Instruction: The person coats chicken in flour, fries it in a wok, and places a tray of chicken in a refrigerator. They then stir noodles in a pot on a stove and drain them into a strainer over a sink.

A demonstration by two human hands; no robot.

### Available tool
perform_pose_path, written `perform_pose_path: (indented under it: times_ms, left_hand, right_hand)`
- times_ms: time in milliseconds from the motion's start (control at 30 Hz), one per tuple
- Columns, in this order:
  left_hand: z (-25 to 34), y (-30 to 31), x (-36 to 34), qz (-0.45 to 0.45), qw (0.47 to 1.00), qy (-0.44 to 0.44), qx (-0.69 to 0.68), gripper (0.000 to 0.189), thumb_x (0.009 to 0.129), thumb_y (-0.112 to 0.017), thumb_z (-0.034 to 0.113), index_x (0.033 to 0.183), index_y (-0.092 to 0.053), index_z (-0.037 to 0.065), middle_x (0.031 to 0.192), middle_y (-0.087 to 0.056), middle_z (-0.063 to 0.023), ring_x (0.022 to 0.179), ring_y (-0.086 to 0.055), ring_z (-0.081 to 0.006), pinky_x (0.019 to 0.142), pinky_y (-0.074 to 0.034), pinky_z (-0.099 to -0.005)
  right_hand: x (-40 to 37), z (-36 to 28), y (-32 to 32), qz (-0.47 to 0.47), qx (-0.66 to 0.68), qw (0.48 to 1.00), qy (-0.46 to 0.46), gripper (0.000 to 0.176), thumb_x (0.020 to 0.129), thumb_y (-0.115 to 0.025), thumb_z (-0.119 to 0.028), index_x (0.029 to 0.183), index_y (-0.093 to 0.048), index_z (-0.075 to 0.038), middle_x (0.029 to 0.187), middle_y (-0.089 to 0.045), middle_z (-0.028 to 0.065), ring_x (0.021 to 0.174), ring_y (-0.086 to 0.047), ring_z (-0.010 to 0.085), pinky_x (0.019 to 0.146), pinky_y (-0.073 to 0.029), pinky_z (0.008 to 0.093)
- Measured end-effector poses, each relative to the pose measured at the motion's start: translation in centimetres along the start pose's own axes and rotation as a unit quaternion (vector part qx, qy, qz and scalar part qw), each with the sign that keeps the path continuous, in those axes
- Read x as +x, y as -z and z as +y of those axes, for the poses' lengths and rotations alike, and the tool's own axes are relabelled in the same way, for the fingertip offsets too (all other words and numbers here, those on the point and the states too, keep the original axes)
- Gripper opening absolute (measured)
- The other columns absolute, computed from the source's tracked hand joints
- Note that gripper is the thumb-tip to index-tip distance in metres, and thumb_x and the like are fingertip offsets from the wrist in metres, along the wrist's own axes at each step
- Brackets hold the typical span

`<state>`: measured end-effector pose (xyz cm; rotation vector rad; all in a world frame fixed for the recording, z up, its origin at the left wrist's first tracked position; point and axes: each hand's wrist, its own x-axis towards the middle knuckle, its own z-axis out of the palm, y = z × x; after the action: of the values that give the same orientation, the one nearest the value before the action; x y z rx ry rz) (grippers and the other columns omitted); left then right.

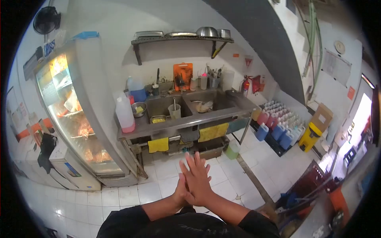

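My two hands meet in front of my chest, palm against palm, with nothing visible between them. My right hand (198, 181) lies on top, fingers stretched out and slightly apart. Behind it is my left hand (179, 195), mostly covered; its thumb side shows, and a few of its fingertips peek out past the right hand. Beyond the hands stands a metal double sink (186, 123). A yellow cloth (158, 145) and a larger yellow cloth (213, 132) hang from its front rail. The left basin holds a cup (174, 112) and a yellow sponge-like item (158, 119).
A lit glass-door fridge (75, 115) stands left. Beside the sink's right leg is a jug of green liquid (232, 150). Several bottles (279, 123) crowd the floor at right, near a yellow bin (309, 137). A shelf (180, 39) holds metal pans. A fire extinguisher (246, 86) hangs behind.
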<state>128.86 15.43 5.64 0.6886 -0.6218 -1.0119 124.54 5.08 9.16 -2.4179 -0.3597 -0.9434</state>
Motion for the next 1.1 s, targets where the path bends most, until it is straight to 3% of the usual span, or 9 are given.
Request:
perform_pose_path:
  times_ms: [200, 400, 467, 567, 633, 733, 800, 900, 1100]
  left_hand:
    - [1.7, 10.5, 18.6, 0.091, 0.977, 0.012, -0.194, 0.064, 0.108, -0.03, 0.045, 0.155, -0.026, 0.002, 0.159, -0.033, -0.0127, 0.148, -0.03, -0.0226, 0.121, -0.024, -0.0408]
    - [12.1, 12.6, 33.6, -0.195, 0.975, -0.084, -0.059, 0.056, 0.103, -0.042, 0.031, 0.15, -0.037, 0.001, 0.153, -0.044, -0.0134, 0.139, -0.045, -0.031, 0.12, -0.026, -0.0463]
    - [14.1, 12.3, 38.0, -0.199, 0.86, -0.223, 0.413, 0.049, 0.099, -0.045, 0.025, 0.142, -0.049, 0.0, 0.152, -0.046, -0.0153, 0.136, -0.047, -0.0351, 0.118, -0.029, -0.0477]
    - [10.7, 13.8, 45.9, -0.188, 0.766, -0.288, 0.543, 0.047, 0.096, -0.048, 0.026, 0.136, -0.056, 0.002, 0.152, -0.045, -0.0177, 0.139, -0.044, -0.0386, 0.117, -0.029, -0.0503]
    - [7.1, 17.5, 51.8, -0.213, 0.616, -0.368, 0.664, 0.051, 0.093, -0.054, 0.035, 0.135, -0.057, 0.005, 0.152, -0.043, -0.0188, 0.142, -0.039, -0.0411, 0.116, -0.028, -0.053]
    - [3.6, 25.0, 59.9, -0.15, 0.568, -0.439, 0.68, 0.054, 0.097, -0.046, 0.043, 0.137, -0.054, 0.007, 0.15, -0.044, -0.0187, 0.143, -0.036, -0.0387, 0.114, -0.029, -0.0531]
    - [5.2, 27.5, 65.2, -0.014, 0.578, -0.307, 0.756, 0.051, 0.086, -0.065, 0.038, 0.131, -0.059, 0.015, 0.145, -0.05, -0.018, 0.137, -0.044, -0.0397, 0.116, -0.029, -0.0533]
    - [11.5, 30.5, 70.9, 0.18, 0.659, 0.037, 0.729, 0.051, 0.088, -0.068, 0.026, 0.134, -0.055, 0.007, 0.136, -0.058, -0.0186, 0.128, -0.053, -0.0366, 0.111, -0.038, -0.0483]
    - [30.5, 18.8, 81.4, 0.21, 0.33, -0.374, 0.841, 0.038, 0.084, -0.07, 0.019, 0.12, -0.064, 0.007, 0.114, -0.066, -0.0154, 0.107, -0.062, -0.037, 0.093, -0.049, -0.047]
  right_hand:
    - [10.0, 21.3, -2.1, 0.03, -0.028, 0.999, 0.007, 0.073, 0.097, -0.04, -0.058, 0.141, -0.05, -0.001, 0.148, -0.045, 0.0276, 0.139, -0.038, 0.0489, 0.114, -0.022, 0.062]
    - [11.1, 42.5, -2.8, 0.127, 0.172, 0.927, -0.309, 0.049, 0.102, -0.05, -0.043, 0.129, -0.058, -0.002, 0.123, -0.063, 0.0215, 0.118, -0.058, 0.038, 0.102, -0.043, 0.0477]
    - [12.1, 45.8, -3.0, 0.126, 0.37, 0.813, -0.431, 0.051, 0.104, -0.046, -0.046, 0.13, -0.057, -0.003, 0.124, -0.063, 0.0196, 0.118, -0.059, 0.0347, 0.102, -0.043, 0.0461]
    - [17.2, 45.2, -1.6, 0.171, 0.66, 0.648, -0.339, 0.08, 0.101, -0.026, -0.068, 0.148, -0.04, -0.004, 0.146, -0.05, 0.0157, 0.128, -0.051, 0.0253, 0.105, -0.041, 0.0389]
    - [19.2, 49.6, -1.9, 0.15, 0.701, 0.616, -0.327, 0.085, 0.099, -0.025, -0.071, 0.15, -0.037, -0.004, 0.148, -0.048, 0.015, 0.131, -0.048, 0.0247, 0.107, -0.039, 0.0388]
    - [21.1, 57.4, -1.1, 0.083, 0.78, 0.553, -0.282, 0.095, 0.095, -0.024, -0.078, 0.153, -0.031, -0.004, 0.153, -0.042, 0.0136, 0.138, -0.041, 0.0236, 0.111, -0.035, 0.0387]
    - [22.8, 61.1, 1.4, 0.084, 0.681, 0.619, -0.381, 0.1, 0.092, -0.026, -0.081, 0.155, -0.026, -0.004, 0.156, -0.038, 0.0122, 0.145, -0.032, 0.0246, 0.117, -0.028, 0.0411]
    - [26.9, 67.4, 6.2, -0.01, 0.62, 0.766, -0.168, 0.078, 0.094, -0.052, -0.064, 0.141, -0.047, -0.003, 0.143, -0.051, 0.0142, 0.139, -0.044, 0.0252, 0.115, -0.031, 0.0417]
    - [39.7, 79.5, 18.9, 0.005, 0.145, 0.989, -0.001, 0.032, 0.08, -0.074, -0.017, 0.108, -0.066, -0.003, 0.103, -0.067, 0.0161, 0.096, -0.062, 0.0362, 0.085, -0.048, 0.0436]
